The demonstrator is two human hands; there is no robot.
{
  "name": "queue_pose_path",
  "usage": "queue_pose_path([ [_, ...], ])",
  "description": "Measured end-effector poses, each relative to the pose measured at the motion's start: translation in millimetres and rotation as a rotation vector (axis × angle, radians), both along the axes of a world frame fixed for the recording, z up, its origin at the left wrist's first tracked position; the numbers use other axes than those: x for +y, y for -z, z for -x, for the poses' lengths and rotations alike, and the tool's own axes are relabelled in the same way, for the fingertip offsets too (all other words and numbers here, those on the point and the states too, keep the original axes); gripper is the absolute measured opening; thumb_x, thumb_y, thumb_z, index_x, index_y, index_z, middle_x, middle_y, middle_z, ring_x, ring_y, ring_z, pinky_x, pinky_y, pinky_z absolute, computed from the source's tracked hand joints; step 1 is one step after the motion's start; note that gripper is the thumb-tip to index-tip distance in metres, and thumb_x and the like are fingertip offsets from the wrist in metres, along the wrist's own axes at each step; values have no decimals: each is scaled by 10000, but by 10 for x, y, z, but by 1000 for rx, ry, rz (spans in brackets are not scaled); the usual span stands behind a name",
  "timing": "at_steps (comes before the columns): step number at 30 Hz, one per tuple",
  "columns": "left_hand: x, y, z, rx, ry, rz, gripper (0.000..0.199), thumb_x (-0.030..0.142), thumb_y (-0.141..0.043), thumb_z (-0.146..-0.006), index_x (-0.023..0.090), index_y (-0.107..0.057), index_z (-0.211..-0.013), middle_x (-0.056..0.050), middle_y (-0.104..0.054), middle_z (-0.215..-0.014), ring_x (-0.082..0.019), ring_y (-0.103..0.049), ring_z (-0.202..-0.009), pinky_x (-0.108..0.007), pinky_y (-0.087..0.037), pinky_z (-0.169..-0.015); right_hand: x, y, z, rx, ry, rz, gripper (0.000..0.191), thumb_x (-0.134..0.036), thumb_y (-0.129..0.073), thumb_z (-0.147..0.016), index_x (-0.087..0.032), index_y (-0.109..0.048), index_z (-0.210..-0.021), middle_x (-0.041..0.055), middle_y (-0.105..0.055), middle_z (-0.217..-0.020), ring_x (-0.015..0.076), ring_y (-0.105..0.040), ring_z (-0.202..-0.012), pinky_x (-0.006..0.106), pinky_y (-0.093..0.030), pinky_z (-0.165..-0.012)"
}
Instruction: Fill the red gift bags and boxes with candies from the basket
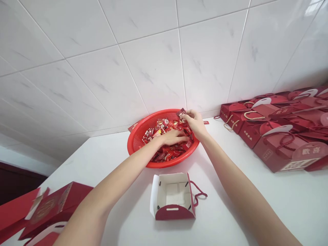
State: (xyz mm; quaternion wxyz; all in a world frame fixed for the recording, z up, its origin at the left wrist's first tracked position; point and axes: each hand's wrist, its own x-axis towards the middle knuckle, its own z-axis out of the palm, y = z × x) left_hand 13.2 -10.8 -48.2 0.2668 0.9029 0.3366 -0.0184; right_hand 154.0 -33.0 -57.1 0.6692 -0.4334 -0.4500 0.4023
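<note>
on a white tabletop (110, 143), an oval red plastic basket with a mesh wall (164, 165) sits at twelve o'clock, holding a heap of small shiny red wrapped packets (164, 126). the right hand (193, 120) is at the basket's two o'clock edge, its thumb and fingertips pinched on a flat dark-red packet (181, 113) raised beside the rim. the left hand (174, 137) lies over the heap with its fingers stretched toward three o'clock; i cannot tell whether they grip anything.

at six o'clock from the basket and apart from it, a small dark-red cardboard box with a cream inside (175, 214) stands open, a white flap out at nine o'clock and a red cord handle (198, 194) at three.

judging by its fully visible floor, this box seems barely begun: packets are picked, none placed, flaps unfolded. from it, the rows of dark-red handled cartons (275, 131) at two o'clock look folded shut, presumably finished; more dark-red cardboard boxes (48, 206) lie toward nine, their stage unclear.
</note>
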Motion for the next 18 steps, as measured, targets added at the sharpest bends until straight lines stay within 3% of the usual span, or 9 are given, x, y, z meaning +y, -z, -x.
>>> queue_pose_path([
  [4, -19, 10, -17, 44, -4, 20, 362, 548, -619, -799, 192, -683, -816, -9, -678, -794, -182, -587, -719, -272, -403, -670, 21, 14, -1, -17, -1, 9, 102, -279, -626, -695, -204, -560, -716, -25, -594, -649, 135, -520, -635, 271, -395, -622],
  [9, 9, 52, -31, 18, 24, -4, 196, 349, -698, -694, 180, -647, -779, 32, -563, -646, -149, -505, -609, -257, -342, -577, 13, -2, 6, -20, 18, 8, 86, -276, -604, -689, -205, -562, -711, -37, -583, -631, 129, -524, -638, 262, -406, -620],
  [13, 117, 79, 14, -129, -68, -122, 193, 251, -644, -711, 156, -661, -877, -13, -648, -791, -190, -590, -737, -278, -439, -695, 6, -22, 0, 15, 52, 7, 97, -289, -601, -698, -208, -550, -716, -38, -573, -662, 125, -523, -654, 257, -419, -626],
  [18, 240, 63, 82, -285, -182, -330, 164, 134, -575, -685, 173, -613, -839, -45, -648, -947, -224, -602, -933, -334, -471, -886, 28, -25, -10, 88, 160, 3, 95, -287, -584, -720, -207, -546, -753, -35, -577, -690, 120, -526, -669, 250, -426, -648],
])
